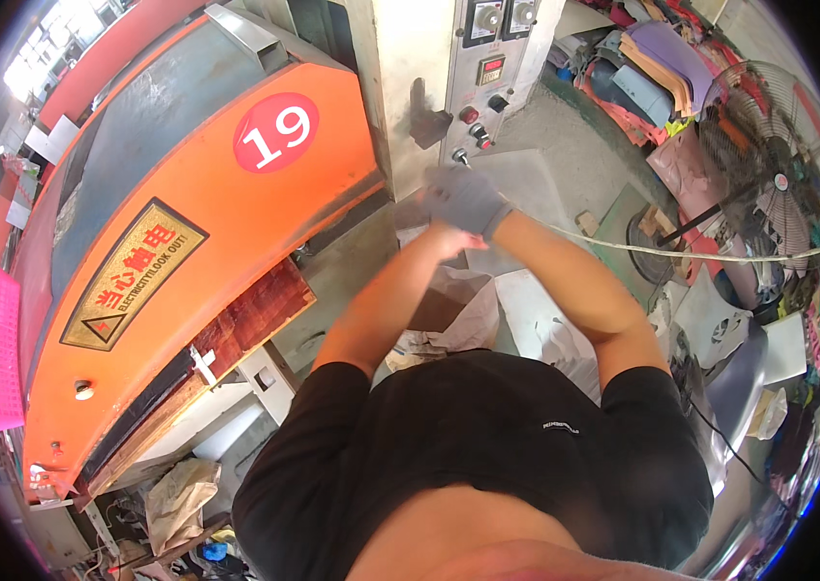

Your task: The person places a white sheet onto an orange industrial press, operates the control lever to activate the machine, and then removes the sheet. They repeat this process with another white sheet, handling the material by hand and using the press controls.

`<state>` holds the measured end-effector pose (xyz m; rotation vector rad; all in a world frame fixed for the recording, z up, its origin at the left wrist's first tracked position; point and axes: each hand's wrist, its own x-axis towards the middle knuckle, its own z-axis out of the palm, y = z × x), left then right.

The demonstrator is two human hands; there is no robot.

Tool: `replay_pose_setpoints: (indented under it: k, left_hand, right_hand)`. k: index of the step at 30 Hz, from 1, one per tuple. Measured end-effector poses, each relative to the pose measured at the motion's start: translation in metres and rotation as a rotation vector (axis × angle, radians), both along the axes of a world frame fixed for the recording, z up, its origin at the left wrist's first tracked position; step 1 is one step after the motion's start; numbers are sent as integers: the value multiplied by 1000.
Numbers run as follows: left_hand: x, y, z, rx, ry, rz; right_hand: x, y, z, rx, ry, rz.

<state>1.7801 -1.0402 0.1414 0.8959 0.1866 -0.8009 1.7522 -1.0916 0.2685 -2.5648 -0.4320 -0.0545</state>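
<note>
Gray glove (473,201) sits on the right hand (464,198), just in front of the control panel (473,89). Close together, the left hand (455,242) lies just below the gloved one (both are blurred, so I cannot tell whether either pinches or grips anything). To the left stands an orange machine (255,218); well off to the right is a round caged fan (780,181).

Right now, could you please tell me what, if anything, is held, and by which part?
That cannot be told: the left hand and the gloved right hand overlap and blur, hiding any hold.
</note>
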Motion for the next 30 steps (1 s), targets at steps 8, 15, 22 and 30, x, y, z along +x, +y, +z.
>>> replay_pose_setpoints:
  k: [8, 15, 22, 30]
  left_hand:
    - [10, 51, 106, 897, -1706, 906]
    - [-56, 60, 27, 298, -908, 505]
    - [-55, 92, -19, 646, -847, 88]
    - [-103, 115, -8, 774, -911, -386]
  right_hand:
    - [37, -2, 3, 361, -594, -242]
    - [7, -26, -14, -307, -169, 342]
    - [30, -31, -9, 658, -287, -304]
    - [-13, 30, -15, -156, 49, 484]
